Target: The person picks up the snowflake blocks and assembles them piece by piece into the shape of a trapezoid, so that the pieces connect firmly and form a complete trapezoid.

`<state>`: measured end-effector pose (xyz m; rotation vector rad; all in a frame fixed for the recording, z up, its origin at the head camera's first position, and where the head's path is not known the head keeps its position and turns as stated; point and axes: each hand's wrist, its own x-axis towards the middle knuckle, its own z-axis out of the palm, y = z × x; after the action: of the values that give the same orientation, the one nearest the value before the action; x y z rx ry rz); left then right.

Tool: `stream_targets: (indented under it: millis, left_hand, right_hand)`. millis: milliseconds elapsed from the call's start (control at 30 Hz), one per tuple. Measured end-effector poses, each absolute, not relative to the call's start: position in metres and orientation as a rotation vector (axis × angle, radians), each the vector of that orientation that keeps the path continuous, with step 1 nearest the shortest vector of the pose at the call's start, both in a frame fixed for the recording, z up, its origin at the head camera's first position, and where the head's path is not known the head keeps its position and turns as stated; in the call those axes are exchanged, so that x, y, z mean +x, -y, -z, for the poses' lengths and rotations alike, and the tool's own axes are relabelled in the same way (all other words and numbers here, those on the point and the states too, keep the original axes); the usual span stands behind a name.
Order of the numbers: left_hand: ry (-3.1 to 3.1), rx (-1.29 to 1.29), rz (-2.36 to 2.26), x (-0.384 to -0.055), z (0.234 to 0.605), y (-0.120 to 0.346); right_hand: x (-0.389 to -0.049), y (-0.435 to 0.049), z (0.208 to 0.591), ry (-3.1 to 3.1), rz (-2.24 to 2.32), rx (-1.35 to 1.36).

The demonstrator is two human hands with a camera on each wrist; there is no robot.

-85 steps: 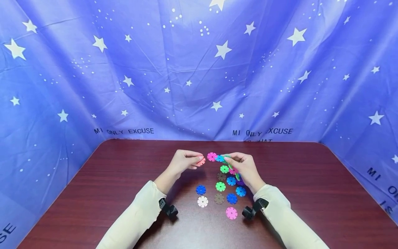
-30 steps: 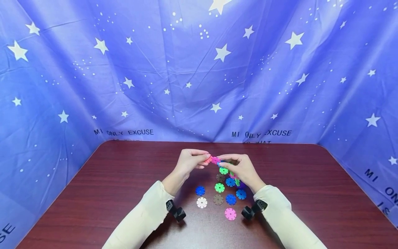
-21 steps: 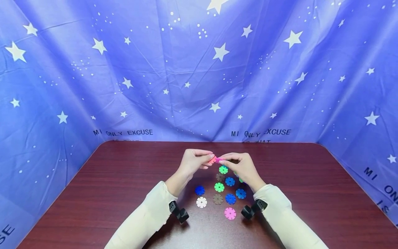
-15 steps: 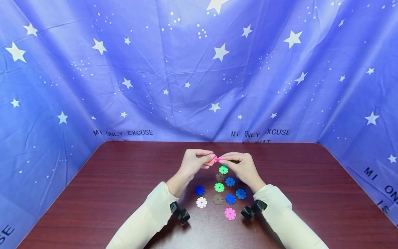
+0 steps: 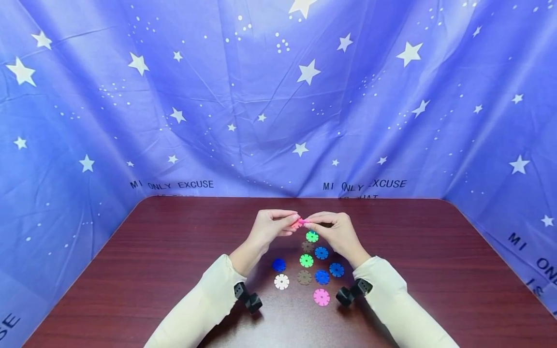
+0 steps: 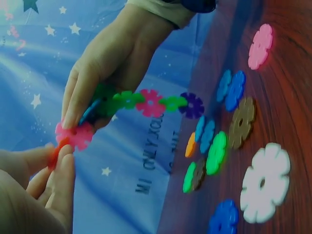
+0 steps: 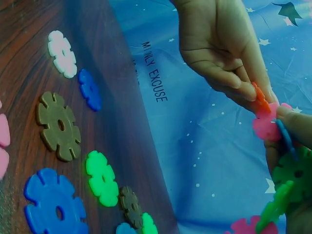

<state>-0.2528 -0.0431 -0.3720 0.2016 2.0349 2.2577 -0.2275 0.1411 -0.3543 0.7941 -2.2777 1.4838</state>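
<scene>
Between my left thumb and fingers, my left hand (image 5: 266,231) pinches an orange-red notched plastic disc (image 7: 261,97). My right hand (image 5: 338,236) pinches the pink disc (image 6: 80,136) at the end of a chain of linked discs. Beyond it come blue, dark green, light green and pink discs, then another light green one, ending in a purple disc (image 6: 191,105). The orange-red disc meets the pink disc's edge at an angle; how deep the slots interlock is hidden by fingertips. In the head view my right hand covers most of the chain.
Several loose discs lie on the dark red table (image 5: 174,270) below my hands, including a white disc (image 5: 282,282), a pale pink disc (image 5: 321,297), a brown disc (image 5: 304,277) and a green disc (image 5: 306,261). A starry blue curtain (image 5: 243,96) hangs behind.
My left hand moved right, bringing the orange-red disc against the chain's pink end disc. My right hand's grip shifted onto that pink disc, and the chain turned out of sight behind it.
</scene>
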Motion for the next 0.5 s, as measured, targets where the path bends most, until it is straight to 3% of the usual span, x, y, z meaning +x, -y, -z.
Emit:
stream_targets:
  millis: [500]
  left_hand:
    - [-2.145, 0.359, -1.855, -0.248, 0.408, 0.095]
  right_hand:
    - [-0.247, -0.151, 0.376, 2.376, -1.649, 0.654]
